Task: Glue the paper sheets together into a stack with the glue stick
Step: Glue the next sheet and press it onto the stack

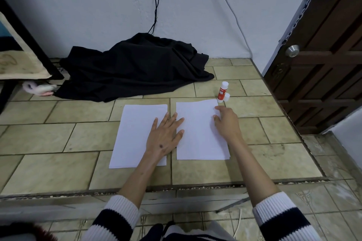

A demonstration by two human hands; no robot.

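Two lots of white paper lie side by side on the tiled floor. My left hand rests flat with fingers spread, its palm on the left sheet and its fingertips reaching onto the right paper stack. My right hand touches the right stack's upper right edge with curled fingers; whether it pinches a sheet is unclear. A red and white glue stick stands upright just beyond that corner, with its white cap lying beside it.
A heap of black cloth lies against the far wall with a cable hanging above it. A dark wooden door stands at the right, and a black frame at the left. A floor step edge runs near me.
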